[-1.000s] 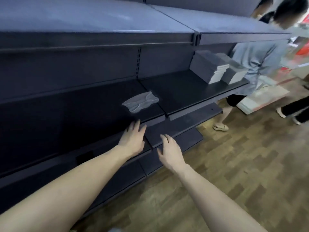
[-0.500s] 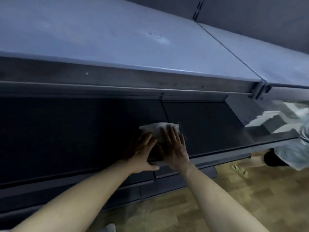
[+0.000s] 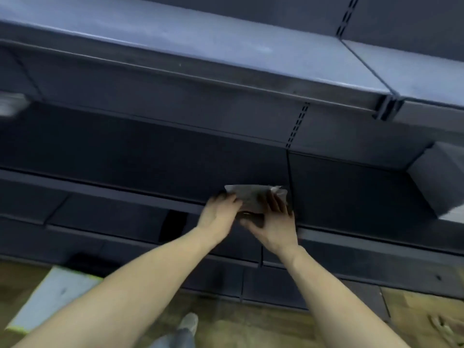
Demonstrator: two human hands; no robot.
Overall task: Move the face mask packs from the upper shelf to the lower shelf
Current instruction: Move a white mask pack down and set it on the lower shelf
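Observation:
A pale grey face mask pack (image 3: 252, 198) lies at the front edge of the dark middle shelf (image 3: 140, 169), close to the joint between two shelf sections. My left hand (image 3: 221, 213) grips the pack's left end with curled fingers. On the right end, my right hand (image 3: 273, 222) has its fingers over the top and its thumb underneath. The pack's near edge is hidden behind both hands. A darker, lower shelf (image 3: 113, 217) runs below the hands.
A grey-blue top shelf (image 3: 200, 41) overhangs above. A dark stack of boxes (image 3: 442, 179) sits on the middle shelf at the right. There is a pale blurred object (image 3: 10, 104) at the far left. Wood floor, a flat grey board (image 3: 52, 297) and my shoe (image 3: 189, 322) lie below.
My hands rose from below the shelf edge to the mask pack and closed on both of its ends. The view swung left, so the person at the right is out of sight.

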